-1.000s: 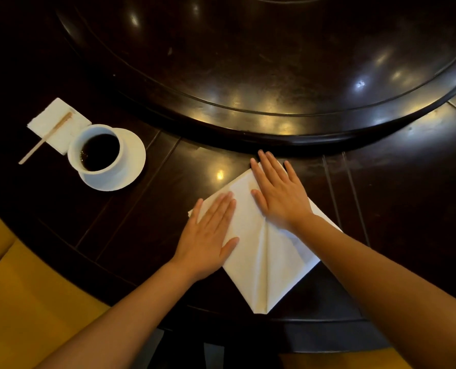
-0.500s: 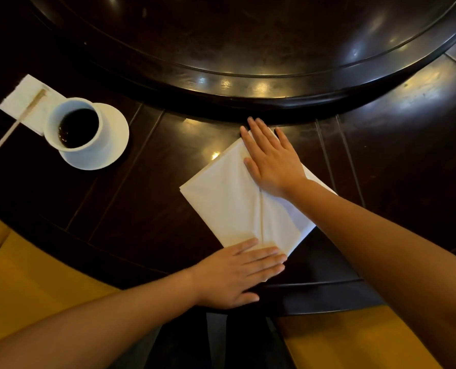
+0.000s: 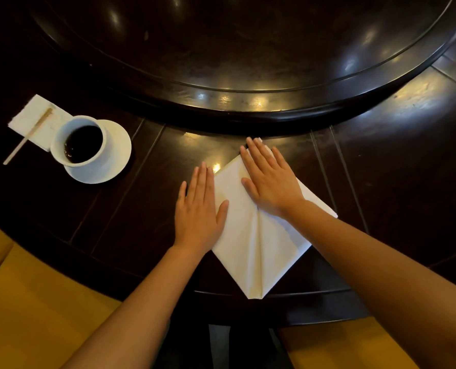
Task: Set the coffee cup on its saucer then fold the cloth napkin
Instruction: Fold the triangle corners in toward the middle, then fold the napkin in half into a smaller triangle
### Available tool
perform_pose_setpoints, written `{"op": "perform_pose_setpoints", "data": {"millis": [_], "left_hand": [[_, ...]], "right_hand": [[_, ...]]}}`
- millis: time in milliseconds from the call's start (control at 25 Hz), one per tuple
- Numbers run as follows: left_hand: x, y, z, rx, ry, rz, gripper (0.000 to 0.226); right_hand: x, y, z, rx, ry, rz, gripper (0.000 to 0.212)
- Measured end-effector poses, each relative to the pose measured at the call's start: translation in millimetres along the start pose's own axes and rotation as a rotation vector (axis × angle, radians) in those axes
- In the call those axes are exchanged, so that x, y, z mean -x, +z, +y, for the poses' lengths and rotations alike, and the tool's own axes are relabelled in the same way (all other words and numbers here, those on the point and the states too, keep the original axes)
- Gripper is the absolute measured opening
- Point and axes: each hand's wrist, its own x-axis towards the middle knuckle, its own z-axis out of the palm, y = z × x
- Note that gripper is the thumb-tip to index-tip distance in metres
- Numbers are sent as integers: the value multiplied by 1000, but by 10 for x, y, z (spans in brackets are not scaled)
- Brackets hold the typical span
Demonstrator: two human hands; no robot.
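Note:
A white cloth napkin (image 3: pixel 258 251) lies on the dark table, folded into a kite shape with a centre seam and its point toward me at the table's edge. My left hand (image 3: pixel 199 211) lies flat, palm down, on the napkin's left edge. My right hand (image 3: pixel 270 179) presses flat on the napkin's upper part, fingers together and pointing away. A white coffee cup (image 3: pixel 79 141) with dark coffee stands on its white saucer (image 3: pixel 115 158) at the left.
A white paper napkin (image 3: pixel 32 121) with a wooden stir stick (image 3: pixel 28 135) lies left of the cup. A large dark turntable (image 3: pixel 248 49) fills the back of the table. Yellow chair seats (image 3: pixel 22 302) sit below the table's edge.
My left hand has moved from the napkin's near tip up to its left edge. The folded-up tip is down again and points toward me. My right hand stays pressed on the napkin.

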Motion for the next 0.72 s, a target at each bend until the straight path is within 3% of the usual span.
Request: {"op": "perform_pose_setpoints", "data": {"millis": [200, 320, 400, 560, 720], "left_hand": [[349, -38, 15, 11, 24, -22, 63], [247, -224, 71, 69, -19, 61, 42], [124, -376, 168, 69, -46, 25, 35], [-75, -434, 266, 87, -120, -77, 33], [-162, -470, 276, 147, -135, -131, 20]], "right_hand": [[317, -16, -217, -141, 28, 14, 62], [556, -120, -194, -216, 277, 154, 63], [695, -208, -121, -214, 423, 204, 52], [758, -305, -75, -254, 542, 84, 27], [664, -399, -57, -261, 597, 21, 21]]}}
